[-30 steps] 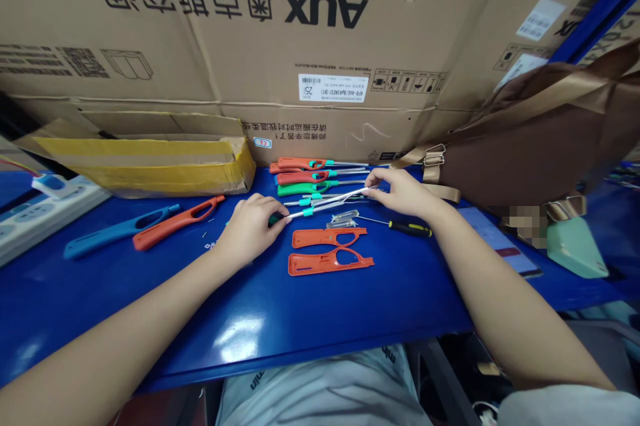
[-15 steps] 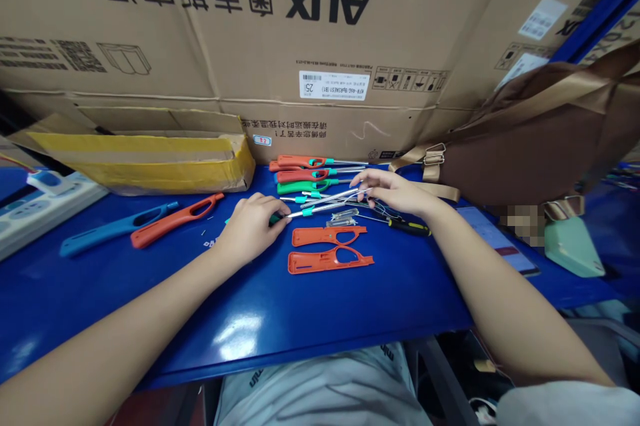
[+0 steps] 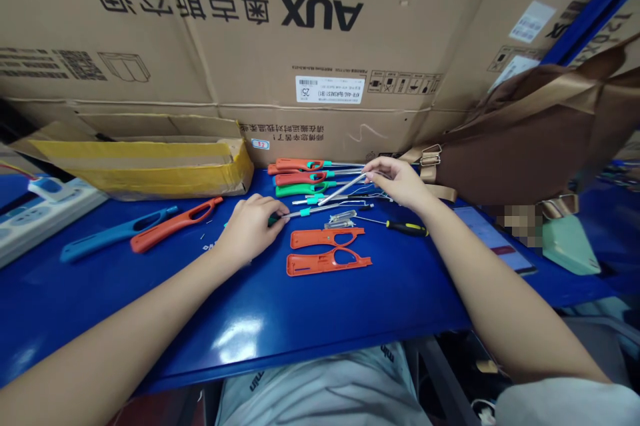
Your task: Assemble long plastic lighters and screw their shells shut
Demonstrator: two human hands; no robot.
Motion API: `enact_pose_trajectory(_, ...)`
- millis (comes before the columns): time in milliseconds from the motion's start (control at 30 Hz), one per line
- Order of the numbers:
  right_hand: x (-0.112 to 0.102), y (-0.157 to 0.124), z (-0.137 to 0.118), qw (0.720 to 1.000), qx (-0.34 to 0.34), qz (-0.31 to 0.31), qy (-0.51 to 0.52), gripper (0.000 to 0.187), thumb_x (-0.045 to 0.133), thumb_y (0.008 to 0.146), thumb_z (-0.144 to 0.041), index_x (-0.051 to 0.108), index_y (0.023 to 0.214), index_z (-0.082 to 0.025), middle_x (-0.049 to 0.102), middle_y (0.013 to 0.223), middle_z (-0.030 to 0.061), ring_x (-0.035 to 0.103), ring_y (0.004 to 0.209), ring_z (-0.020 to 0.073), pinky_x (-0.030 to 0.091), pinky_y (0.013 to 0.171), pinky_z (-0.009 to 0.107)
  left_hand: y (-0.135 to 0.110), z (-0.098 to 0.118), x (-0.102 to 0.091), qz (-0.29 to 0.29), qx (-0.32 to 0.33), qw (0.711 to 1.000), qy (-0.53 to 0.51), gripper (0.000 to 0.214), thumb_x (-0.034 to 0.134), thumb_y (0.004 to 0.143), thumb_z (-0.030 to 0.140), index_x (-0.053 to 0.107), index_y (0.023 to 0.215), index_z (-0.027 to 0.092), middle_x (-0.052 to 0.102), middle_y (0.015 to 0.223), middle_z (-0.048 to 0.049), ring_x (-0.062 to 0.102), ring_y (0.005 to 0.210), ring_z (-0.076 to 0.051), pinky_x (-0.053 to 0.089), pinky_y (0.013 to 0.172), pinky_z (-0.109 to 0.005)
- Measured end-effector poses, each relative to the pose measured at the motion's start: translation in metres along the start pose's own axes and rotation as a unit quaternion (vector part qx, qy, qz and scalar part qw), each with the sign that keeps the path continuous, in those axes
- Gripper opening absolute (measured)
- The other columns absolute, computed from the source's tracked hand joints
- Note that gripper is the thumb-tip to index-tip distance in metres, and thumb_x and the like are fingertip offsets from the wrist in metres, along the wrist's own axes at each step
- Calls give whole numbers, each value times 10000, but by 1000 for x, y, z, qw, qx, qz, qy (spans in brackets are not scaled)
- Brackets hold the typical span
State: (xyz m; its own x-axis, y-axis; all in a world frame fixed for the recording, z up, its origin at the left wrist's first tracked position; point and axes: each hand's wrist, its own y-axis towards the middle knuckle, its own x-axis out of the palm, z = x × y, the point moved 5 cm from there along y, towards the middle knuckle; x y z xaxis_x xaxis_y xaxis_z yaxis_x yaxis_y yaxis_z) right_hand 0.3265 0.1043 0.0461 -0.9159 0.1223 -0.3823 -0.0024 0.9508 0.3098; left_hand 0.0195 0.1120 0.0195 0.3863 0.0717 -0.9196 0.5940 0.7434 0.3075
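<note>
My left hand (image 3: 250, 226) rests on the blue table (image 3: 280, 319), fingers closed on the green end of a lighter's inner rod (image 3: 320, 210) that lies flat. My right hand (image 3: 400, 181) pinches the far end of a thin metal tube (image 3: 343, 189) and holds it tilted above the other rods. Two orange lighter shell halves (image 3: 327, 249) lie open just in front of both hands. Assembled orange and green long lighters (image 3: 305, 176) lie side by side behind them. A yellow-and-black screwdriver (image 3: 403, 226) lies under my right wrist.
A blue shell (image 3: 113, 234) and an orange shell (image 3: 175, 223) lie at the left, near a white power strip (image 3: 35, 213). A yellow-taped cardboard box (image 3: 145, 163) and big AUX cartons (image 3: 300, 46) stand behind. At the right are a brown bag (image 3: 530, 139) and a phone (image 3: 495, 239).
My right hand has lifted one metal tube off the pile, raising its far end. My left hand has stayed put on the green-ended rod.
</note>
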Motion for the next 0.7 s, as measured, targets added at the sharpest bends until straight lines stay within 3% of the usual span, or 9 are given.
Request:
enact_pose_trajectory(133,-11,4,1,998,-19,62,23,327,761,781,-483,667,936,-212,727,874,48,672,824,191,537,764,351,3,1,-2,10,4,1000,9,202,544,935,281,713,1013,203,745,1054,-72,619,993,-285,484,865,-427)
enact_pose_trajectory(233,-17,3,-2,996,-23,81,38,371,748,797,-519,665,988,-212,738,889,47,647,781,166,535,761,341,6,11,-8,20,10,1000,14,289,536,949,327,682,1162,197,700,1176,-101,601,1058,-304,490,898,-448)
enact_pose_trajectory(400,-11,1,-6,997,-12,53,55,395,754,792,-534,672,1003,-209,747,910,54,665,837,176,542,807,347,29,41,-25,61,50,997,10,490,545,965,350,512,1424,181,578,1382,-144,521,1242,-327,447,1026,-470)
enact_pose_trajectory(533,0,-1,-5,998,-2,12,56,376,755,791,-525,689,979,-206,751,906,58,682,867,193,548,832,364,63,59,-23,51,75,996,-12,480,563,971,362,532,1418,190,579,1382,-164,476,1287,-371,390,1049,-519)
enact_pose_trajectory(567,2,-1,-4,998,0,4,56,367,752,796,-515,691,981,-204,753,908,59,685,864,192,550,836,367,71,62,-18,32,86,996,-23,454,580,966,368,564,1383,189,616,1336,-157,506,1256,-368,404,1027,-511)
enact_pose_trajectory(633,4,-2,-2,998,2,-9,54,341,740,810,-485,690,993,-202,760,921,62,691,861,189,556,847,369,83,66,-4,-13,113,992,-46,374,640,931,352,636,1268,190,720,1093,-101,637,1003,-287,479,875,-401)
enact_pose_trajectory(700,6,-2,-2,999,4,-21,50,300,716,831,-438,683,1006,-197,767,942,68,701,869,188,562,862,369,91,69,8,-45,132,988,-70,215,594,957,307,688,1106,185,738,945,-57,651,801,-207,477,736,-309)
